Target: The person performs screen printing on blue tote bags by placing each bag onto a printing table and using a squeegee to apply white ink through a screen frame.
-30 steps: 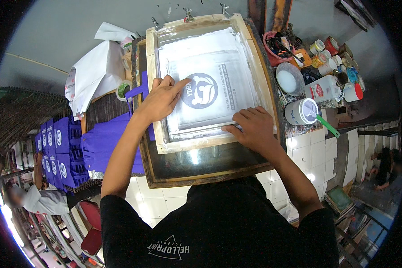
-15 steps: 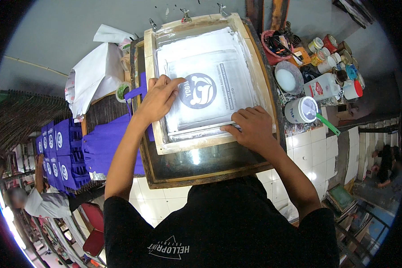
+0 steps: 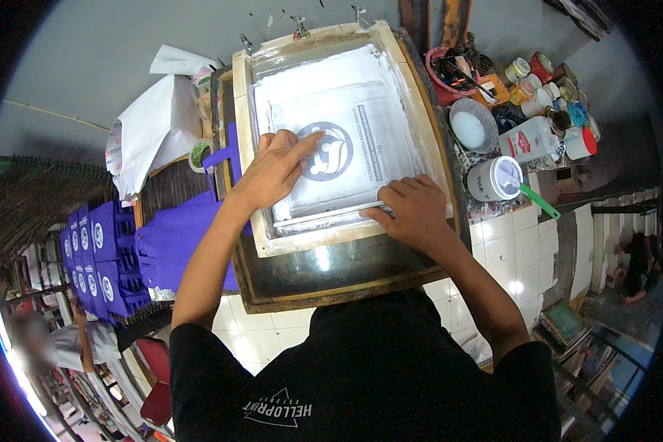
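A silkscreen printing frame [image 3: 244, 96] of pale wood lies on a dark glass-topped table [image 3: 324, 269]. Its mesh carries white ink and a round dark emblem [image 3: 330, 168] with printed lines beside it. My left hand [image 3: 272, 173] rests over the mesh, index finger stretched onto the emblem and the other fingers loosely bent, with nothing in them. At the frame's near right, my right hand [image 3: 412, 210] has its fingers closed around the end of a squeegee [image 3: 324, 219], a long thin bar lying across the near part of the mesh. Purple fabric [image 3: 232, 158] shows from under the frame's left side.
Metal clamps [image 3: 300, 29] hold the frame's far edge. To the right stand a white ink tub [image 3: 493, 179] with a green-handled tool [image 3: 539, 200], a bowl [image 3: 473, 127], and several jars. At left are purple bags [image 3: 103, 254], a white-covered stack [image 3: 158, 121] and another person [image 3: 81, 342].
My left hand has shifted right, its index finger now reaching farther over the emblem. The right hand stays on the squeegee. At the left, the other person's arm has come down.
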`<state>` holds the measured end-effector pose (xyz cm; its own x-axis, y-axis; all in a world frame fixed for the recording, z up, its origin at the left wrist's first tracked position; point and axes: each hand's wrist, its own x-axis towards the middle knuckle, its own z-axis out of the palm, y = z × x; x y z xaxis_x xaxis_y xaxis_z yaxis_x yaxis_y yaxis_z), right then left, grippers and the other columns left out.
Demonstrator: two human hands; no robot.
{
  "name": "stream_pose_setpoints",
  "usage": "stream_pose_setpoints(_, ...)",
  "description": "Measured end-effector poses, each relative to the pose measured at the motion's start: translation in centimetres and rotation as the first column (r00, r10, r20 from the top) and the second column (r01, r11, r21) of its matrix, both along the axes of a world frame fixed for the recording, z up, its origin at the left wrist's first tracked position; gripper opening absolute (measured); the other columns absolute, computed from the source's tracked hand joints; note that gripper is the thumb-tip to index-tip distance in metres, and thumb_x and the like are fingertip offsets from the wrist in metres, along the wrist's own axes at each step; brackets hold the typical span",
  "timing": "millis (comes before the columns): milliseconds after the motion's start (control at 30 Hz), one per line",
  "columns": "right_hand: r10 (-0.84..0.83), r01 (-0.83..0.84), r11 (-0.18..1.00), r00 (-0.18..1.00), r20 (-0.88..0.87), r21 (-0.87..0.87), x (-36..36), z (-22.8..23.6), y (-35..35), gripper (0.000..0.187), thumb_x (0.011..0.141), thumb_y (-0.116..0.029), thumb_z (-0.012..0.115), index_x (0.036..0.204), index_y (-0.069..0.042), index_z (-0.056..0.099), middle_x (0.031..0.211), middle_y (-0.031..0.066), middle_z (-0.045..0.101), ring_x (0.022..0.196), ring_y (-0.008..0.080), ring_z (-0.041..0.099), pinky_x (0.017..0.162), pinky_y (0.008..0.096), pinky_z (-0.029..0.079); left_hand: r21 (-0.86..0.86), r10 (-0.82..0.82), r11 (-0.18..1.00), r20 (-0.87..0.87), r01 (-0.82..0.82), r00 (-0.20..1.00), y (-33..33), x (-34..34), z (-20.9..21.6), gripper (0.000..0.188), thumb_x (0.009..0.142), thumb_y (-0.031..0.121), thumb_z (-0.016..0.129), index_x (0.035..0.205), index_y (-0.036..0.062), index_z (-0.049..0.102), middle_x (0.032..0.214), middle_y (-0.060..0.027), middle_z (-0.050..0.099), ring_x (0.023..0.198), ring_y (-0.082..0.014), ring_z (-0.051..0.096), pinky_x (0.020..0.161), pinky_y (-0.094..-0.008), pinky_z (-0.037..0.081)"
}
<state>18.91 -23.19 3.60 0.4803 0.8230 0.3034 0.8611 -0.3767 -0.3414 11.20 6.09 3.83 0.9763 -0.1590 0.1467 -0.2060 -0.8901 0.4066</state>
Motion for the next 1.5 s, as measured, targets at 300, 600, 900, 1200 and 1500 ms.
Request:
stream_pose_setpoints(300, -0.001, 0.001, 1.0, 1.0, -0.001, 0.005, 0.0, 0.0, 0.0, 0.037, 0.087, -0.046, 0.071, 0.082, -0.009, 0.066, 0.078, 0.0088, 0.07, 0.076, 0.0258, 0.069, 0.074, 0.0409, 0.047, -0.029, -0.055, 0.998, -0.28, 0.048, 0.959, -0.9, 0.5, 0.6, 0.06, 0.096, 0.009, 0.057, 0.154, 0.0143, 0.044, 0.119, -0.0089, 0.068, 0.109, -0.0282, 0.049, 0.1, -0.0412, 0.032)
stream_pose_setpoints(600, -0.002, 0.0, 0.998, 1.0, 0.029, 0.06, -0.3, 0.0, 0.2, 0.038, 0.082, -0.043, 0.078, 0.077, -0.007, 0.067, 0.074, 0.0078, 0.068, 0.07, 0.0258, 0.067, 0.069, 0.0398, 0.049, -0.079, 0.083, 0.993, -0.071, -0.088, 0.994, -0.3, -0.9, 2.8, 0.047, 0.097, 0.008, 0.057, 0.144, 0.0106, 0.055, 0.103, -0.0127, 0.065, 0.101, -0.0297, 0.055, 0.1, -0.0389, 0.035)
stream_pose_setpoints(900, -0.007, 0.008, 1.0, 1.0, -0.023, 0.029, 2.9, 6.3, 1.3, 0.041, 0.084, -0.046, 0.077, 0.074, -0.008, 0.064, 0.073, 0.0105, 0.066, 0.071, 0.0317, 0.066, 0.064, 0.0443, 0.05, -0.646, 0.793, 0.495, 0.064, -0.58, 0.606, 1.1, -13.3, 3.4, 0.039, 0.083, 0.003, 0.081, 0.118, 0.0004, 0.066, 0.086, 0.0, 0.06, 0.083, -0.0097, 0.056, 0.082, -0.0248, 0.046)
stream_pose_setpoints(1200, 0.064, -0.063, 0.998, 0.998, 0.024, -0.026, 1.1, 0.6, 1.5, 0.046, 0.081, -0.048, 0.08, 0.072, -0.007, 0.061, 0.067, 0.0109, 0.063, 0.065, 0.0329, 0.065, 0.057, 0.0426, 0.048, -0.611, 0.94, 0.086, -0.212, -0.787, 0.267, -1.1, -22.3, 0.0, 0.018, 0.081, 0.003, 0.084, 0.092, -0.0047, 0.072, 0.079, -0.0041, 0.068, 0.073, -0.01, 0.062, 0.072, -0.0247, 0.052)
stream_pose_setpoints(1500, 0.078, -0.073, 0.996, 0.993, 0.094, -0.055, 8.7, -0.1, 7.8, 0.044, 0.09, -0.05, 0.066, 0.084, -0.007, 0.066, 0.081, 0.0135, 0.071, 0.079, 0.0366, 0.069, 0.068, 0.0485, 0.051, -0.65, 0.889, 0.048, -0.319, -0.758, 0.329, -1.2, -21.5, -0.2, 0.017, 0.097, 0.013, 0.072, 0.1, -0.0043, 0.071, 0.078, -0.0098, 0.071, 0.072, -0.0143, 0.068, 0.072, -0.0285, 0.056)
